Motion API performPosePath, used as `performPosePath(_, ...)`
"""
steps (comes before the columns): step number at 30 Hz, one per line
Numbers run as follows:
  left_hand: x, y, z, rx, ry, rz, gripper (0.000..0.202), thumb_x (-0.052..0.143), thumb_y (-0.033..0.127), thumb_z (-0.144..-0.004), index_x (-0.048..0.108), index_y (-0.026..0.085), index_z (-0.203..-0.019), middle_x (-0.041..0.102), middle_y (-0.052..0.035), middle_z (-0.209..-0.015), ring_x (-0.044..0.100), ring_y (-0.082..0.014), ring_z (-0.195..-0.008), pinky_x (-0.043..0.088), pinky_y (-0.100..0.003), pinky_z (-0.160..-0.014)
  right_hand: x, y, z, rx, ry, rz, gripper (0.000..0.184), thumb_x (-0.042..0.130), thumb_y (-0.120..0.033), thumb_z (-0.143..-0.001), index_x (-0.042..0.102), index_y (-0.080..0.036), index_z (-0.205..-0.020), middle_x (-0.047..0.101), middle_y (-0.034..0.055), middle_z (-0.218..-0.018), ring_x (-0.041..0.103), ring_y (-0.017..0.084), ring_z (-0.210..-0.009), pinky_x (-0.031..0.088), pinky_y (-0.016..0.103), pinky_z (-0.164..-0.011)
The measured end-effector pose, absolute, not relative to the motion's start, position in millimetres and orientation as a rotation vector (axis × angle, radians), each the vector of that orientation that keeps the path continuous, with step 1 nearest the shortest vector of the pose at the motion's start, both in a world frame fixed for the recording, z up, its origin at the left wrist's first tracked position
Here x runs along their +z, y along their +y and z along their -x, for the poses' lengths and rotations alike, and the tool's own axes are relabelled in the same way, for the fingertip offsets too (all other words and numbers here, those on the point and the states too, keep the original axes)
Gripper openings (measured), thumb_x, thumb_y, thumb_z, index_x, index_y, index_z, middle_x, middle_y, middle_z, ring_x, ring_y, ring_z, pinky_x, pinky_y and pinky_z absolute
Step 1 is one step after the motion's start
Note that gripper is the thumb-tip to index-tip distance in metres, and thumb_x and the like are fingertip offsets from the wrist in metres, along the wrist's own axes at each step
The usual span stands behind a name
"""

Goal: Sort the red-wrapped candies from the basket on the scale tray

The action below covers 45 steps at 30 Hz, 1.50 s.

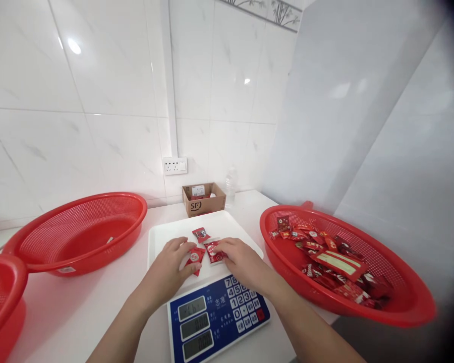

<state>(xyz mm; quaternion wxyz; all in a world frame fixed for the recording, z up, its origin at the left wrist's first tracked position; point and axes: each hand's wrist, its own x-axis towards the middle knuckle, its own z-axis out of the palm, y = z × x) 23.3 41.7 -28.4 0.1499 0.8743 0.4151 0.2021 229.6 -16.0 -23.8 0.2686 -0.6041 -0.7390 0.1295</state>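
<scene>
A white weighing pan (pixel 161 234) tops a digital scale, and three small red packets lie or are held over it. My left hand (pixel 170 266) has its thumb and fingers closed round the edges of one red packet (pixel 194 258) with a pale round print. Just to the right, my right hand (pixel 244 261) grips a second, darker red packet (pixel 214 252), its fingertips covering the right side. A third red packet (pixel 201 234) with a black-and-white print lies on the pan beyond both hands. The scale's blue keypad panel (pixel 219 315) faces me, partly behind my right wrist.
At the right, a red plastic basket (pixel 287 267) holds many red packets. A large red basket (pixel 87 257) stands at the left, with another red basket (pixel 7 282) nearer. Behind the scale are a small cardboard box (pixel 208 205) and a clear plastic bottle (pixel 231 184).
</scene>
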Motion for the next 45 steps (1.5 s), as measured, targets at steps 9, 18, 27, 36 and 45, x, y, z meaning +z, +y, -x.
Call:
performPosePath(9, -31.9, 37.9, -32.2, 0.571, 1.213, -2.527, 0.028, 0.053, 0.025, -0.087, 0.065, 0.020, -0.112, 0.062, -0.0105, -0.117, 0.054, -0.0296, -0.111, 0.044, -0.044, -0.094, -18.3, -2.8, -225.6, 0.369, -2.070, 1.579, 0.038, 0.042, -0.004, -0.084, 0.071, -0.019, -0.105, 0.066, 0.0082, -0.116, 0.058, 0.021, -0.110, 0.043, 0.033, -0.097)
performPosePath(18, -25.8, 36.5, -26.9, 0.580, 1.253, -2.504, 0.029, 0.048, 0.030, -0.089, 0.065, 0.020, -0.110, 0.060, -0.0107, -0.123, 0.053, -0.0292, -0.115, 0.045, -0.042, -0.094, -12.4, 41.0, -206.6, 0.360, -2.109, 1.670, 0.038, 0.051, -0.023, -0.087, 0.064, -0.017, -0.122, 0.066, 0.0140, -0.118, 0.061, 0.027, -0.107, 0.046, 0.039, -0.090)
performPosePath(27, -18.0, 35.6, -20.8, 0.516, 1.204, -2.446, 0.028, 0.045, 0.022, -0.087, 0.067, 0.023, -0.105, 0.062, -0.0078, -0.120, 0.056, -0.0265, -0.112, 0.047, -0.039, -0.090, -11.6, 47.7, -211.2, 0.451, -2.223, 1.573, 0.044, 0.049, -0.006, -0.076, 0.068, -0.022, -0.112, 0.069, 0.0045, -0.117, 0.063, 0.022, -0.107, 0.047, 0.031, -0.089)
performPosePath(36, -21.1, 36.3, -22.4, 0.479, 1.253, -2.412, 0.035, 0.052, 0.025, -0.084, 0.062, 0.023, -0.118, 0.057, -0.0099, -0.129, 0.052, -0.0299, -0.120, 0.046, -0.042, -0.094, -0.3, 25.7, -226.6, 0.468, -2.237, 1.594, 0.047, 0.060, -0.022, -0.077, 0.060, -0.020, -0.124, 0.061, 0.0091, -0.128, 0.055, 0.026, -0.117, 0.043, 0.037, -0.097)
performPosePath(45, -19.0, 33.0, -21.7, 0.434, 1.161, -2.471, 0.032, 0.054, 0.027, -0.085, 0.067, 0.028, -0.114, 0.052, -0.0095, -0.137, 0.041, -0.0319, -0.131, 0.040, -0.047, -0.103, -2.8, 21.4, -237.9, 0.410, -2.151, 1.879, 0.063, 0.064, -0.035, -0.077, 0.051, -0.016, -0.136, 0.051, 0.0161, -0.138, 0.051, 0.034, -0.123, 0.043, 0.045, -0.097)
